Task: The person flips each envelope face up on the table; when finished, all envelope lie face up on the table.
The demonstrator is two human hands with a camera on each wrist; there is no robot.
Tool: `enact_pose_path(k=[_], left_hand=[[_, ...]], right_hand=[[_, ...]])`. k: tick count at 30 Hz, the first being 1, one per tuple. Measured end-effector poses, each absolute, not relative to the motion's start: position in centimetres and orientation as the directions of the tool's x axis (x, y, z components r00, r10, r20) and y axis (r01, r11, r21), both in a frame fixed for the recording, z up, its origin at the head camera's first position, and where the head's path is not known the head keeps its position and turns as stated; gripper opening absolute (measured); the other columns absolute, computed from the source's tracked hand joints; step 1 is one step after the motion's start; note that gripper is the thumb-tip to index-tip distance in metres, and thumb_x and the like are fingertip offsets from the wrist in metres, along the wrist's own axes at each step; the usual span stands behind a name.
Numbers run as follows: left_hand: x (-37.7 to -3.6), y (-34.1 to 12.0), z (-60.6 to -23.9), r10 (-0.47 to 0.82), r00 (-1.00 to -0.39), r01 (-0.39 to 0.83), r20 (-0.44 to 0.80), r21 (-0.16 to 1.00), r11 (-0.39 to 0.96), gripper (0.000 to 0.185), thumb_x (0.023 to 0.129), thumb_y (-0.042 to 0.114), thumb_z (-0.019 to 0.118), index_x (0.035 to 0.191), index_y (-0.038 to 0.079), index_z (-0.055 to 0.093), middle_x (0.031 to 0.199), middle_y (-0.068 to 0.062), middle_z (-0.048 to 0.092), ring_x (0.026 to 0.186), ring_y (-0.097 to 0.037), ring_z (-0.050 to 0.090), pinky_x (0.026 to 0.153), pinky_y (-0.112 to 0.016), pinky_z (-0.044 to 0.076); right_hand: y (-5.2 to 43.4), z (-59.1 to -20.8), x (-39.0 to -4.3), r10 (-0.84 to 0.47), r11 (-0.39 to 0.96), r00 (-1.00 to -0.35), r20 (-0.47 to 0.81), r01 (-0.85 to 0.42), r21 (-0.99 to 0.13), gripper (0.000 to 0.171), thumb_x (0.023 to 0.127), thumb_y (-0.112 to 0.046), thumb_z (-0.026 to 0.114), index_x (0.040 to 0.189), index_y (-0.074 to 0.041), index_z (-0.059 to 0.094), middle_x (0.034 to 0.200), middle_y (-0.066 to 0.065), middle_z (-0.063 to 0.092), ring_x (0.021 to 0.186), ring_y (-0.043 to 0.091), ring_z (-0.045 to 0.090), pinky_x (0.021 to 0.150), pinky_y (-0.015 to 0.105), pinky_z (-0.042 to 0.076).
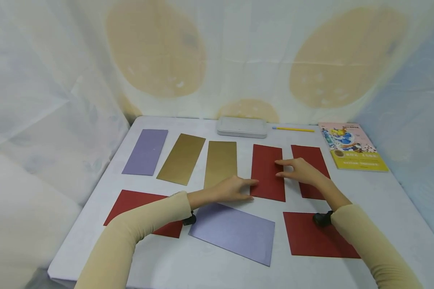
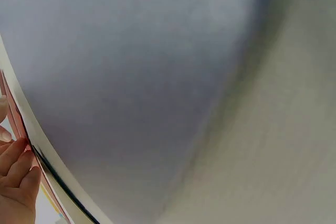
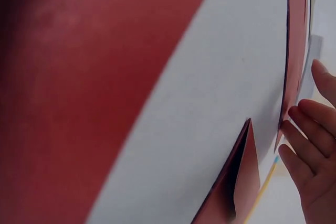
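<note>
The red card (image 1: 267,171) between the two hands is a plain, deep-red oblong with straight sides and a smooth face, its long sides running from the near to the far edge of the tabletop (image 1: 387,204). It lies a little right of the tabletop's middle, between the near and far edges. The left hand (image 1: 231,189) touches its left side near the lower corner, thumb and forefinger apart; the right hand (image 1: 304,171) meets its right side higher up, thumb and fingers spread and almost straight. Neither hand wraps round it, and whether any side is raised cannot be told. Just right of it, partly beneath the right hand, is a second red card (image 1: 310,154), whose layers gape in the right wrist view. Left of the hands lie two gold cards (image 1: 220,160), then a purple card (image 1: 145,152) by the left edge. Nearer the front edge are a third red card (image 1: 130,200) under the left sleeve, a larger-looking purple sheet (image 1: 235,235) and a fourth red card (image 1: 304,237) under the right wrist. A pale case (image 1: 241,127) and a yellow pencil (image 1: 294,129) lie along the far edge, with a book (image 1: 354,146) toward the far right corner.
</note>
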State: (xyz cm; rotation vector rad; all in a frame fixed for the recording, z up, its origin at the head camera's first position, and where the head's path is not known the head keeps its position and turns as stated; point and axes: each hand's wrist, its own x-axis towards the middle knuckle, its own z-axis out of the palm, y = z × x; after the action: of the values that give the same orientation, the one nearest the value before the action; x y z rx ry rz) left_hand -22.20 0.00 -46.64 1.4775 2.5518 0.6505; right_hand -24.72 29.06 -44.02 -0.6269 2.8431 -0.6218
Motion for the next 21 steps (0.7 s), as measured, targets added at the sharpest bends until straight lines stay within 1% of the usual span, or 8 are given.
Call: enact_pose_path(k=[2, 3, 4, 8, 11, 16, 21], left_hand=[[-22.22, -0.01, -46.68, 0.857, -0.506, 0.800, 0.098, 0.424, 0.424, 0.053, 0.090, 0.033, 0.069, 0.135, 0.006, 0.056, 0.127, -0.003, 0.062, 0.096, -0.001, 0.057, 0.086, -0.013, 0.042], [-22.21, 0.01, -46.68, 0.860, -0.502, 0.802, 0.094, 0.423, 0.422, 0.053, 0.091, 0.033, 0.069, 0.134, 0.006, 0.057, 0.127, -0.003, 0.062, 0.095, -0.002, 0.057, 0.086, -0.013, 0.042], [-22.19, 0.05, -46.68, 0.861, -0.501, 0.802, 0.091, 0.423, 0.422, 0.053, 0.091, 0.033, 0.069, 0.134, 0.005, 0.057, 0.127, -0.003, 0.062, 0.094, -0.002, 0.057, 0.086, -0.013, 0.042], [-22.10, 0.22, -46.72, 0.863, -0.499, 0.803, 0.086, 0.420, 0.422, 0.052, 0.091, 0.033, 0.068, 0.134, 0.006, 0.057, 0.127, -0.003, 0.062, 0.102, -0.003, 0.058, 0.089, -0.014, 0.041], [-22.09, 0.32, -46.75, 0.862, -0.501, 0.800, 0.082, 0.424, 0.424, 0.052, 0.091, 0.032, 0.069, 0.134, 0.006, 0.057, 0.127, -0.003, 0.062, 0.103, -0.003, 0.058, 0.090, -0.014, 0.042], [-22.03, 0.42, -46.76, 0.855, -0.514, 0.790, 0.076, 0.430, 0.437, 0.052, 0.091, 0.031, 0.069, 0.134, 0.006, 0.056, 0.123, -0.004, 0.064, 0.090, -0.002, 0.055, 0.084, -0.014, 0.042], [-22.10, 0.45, -46.78, 0.858, -0.508, 0.790, 0.071, 0.435, 0.432, 0.054, 0.090, 0.031, 0.070, 0.135, 0.005, 0.055, 0.123, -0.004, 0.064, 0.091, -0.003, 0.055, 0.084, -0.013, 0.042]], right_hand=[[29.02, -44.11, -24.73, -0.441, 0.822, -0.895, -0.066, -0.373, -0.430, 0.059, 0.088, -0.036, 0.071, 0.135, -0.004, 0.057, 0.133, 0.019, 0.055, 0.124, 0.039, 0.049, 0.096, 0.054, 0.043], [29.01, -44.11, -24.72, -0.446, 0.820, -0.893, -0.065, -0.378, -0.429, 0.058, 0.088, -0.035, 0.071, 0.134, -0.004, 0.057, 0.133, 0.019, 0.055, 0.124, 0.039, 0.049, 0.096, 0.054, 0.043], [29.00, -44.14, -24.76, -0.446, 0.820, -0.893, -0.067, -0.378, -0.429, 0.059, 0.088, -0.035, 0.071, 0.135, -0.004, 0.056, 0.134, 0.019, 0.055, 0.124, 0.039, 0.049, 0.096, 0.054, 0.043], [28.89, -44.40, -24.94, -0.445, 0.818, -0.893, -0.073, -0.372, -0.439, 0.060, 0.088, -0.035, 0.072, 0.136, -0.003, 0.055, 0.136, 0.019, 0.054, 0.126, 0.039, 0.047, 0.098, 0.054, 0.042], [28.73, -44.64, -25.21, -0.446, 0.819, -0.892, -0.075, -0.373, -0.436, 0.062, 0.088, -0.036, 0.071, 0.138, -0.003, 0.053, 0.137, 0.019, 0.052, 0.127, 0.040, 0.046, 0.098, 0.054, 0.041], [28.44, -44.64, -25.52, -0.454, 0.823, -0.888, -0.074, -0.386, -0.418, 0.063, 0.088, -0.034, 0.071, 0.138, -0.002, 0.052, 0.138, 0.020, 0.051, 0.128, 0.040, 0.045, 0.100, 0.054, 0.039], [28.27, -44.37, -25.54, -0.444, 0.833, -0.891, -0.099, -0.369, -0.412, 0.063, 0.088, -0.033, 0.072, 0.139, -0.002, 0.051, 0.139, 0.020, 0.050, 0.129, 0.041, 0.044, 0.100, 0.055, 0.039]])
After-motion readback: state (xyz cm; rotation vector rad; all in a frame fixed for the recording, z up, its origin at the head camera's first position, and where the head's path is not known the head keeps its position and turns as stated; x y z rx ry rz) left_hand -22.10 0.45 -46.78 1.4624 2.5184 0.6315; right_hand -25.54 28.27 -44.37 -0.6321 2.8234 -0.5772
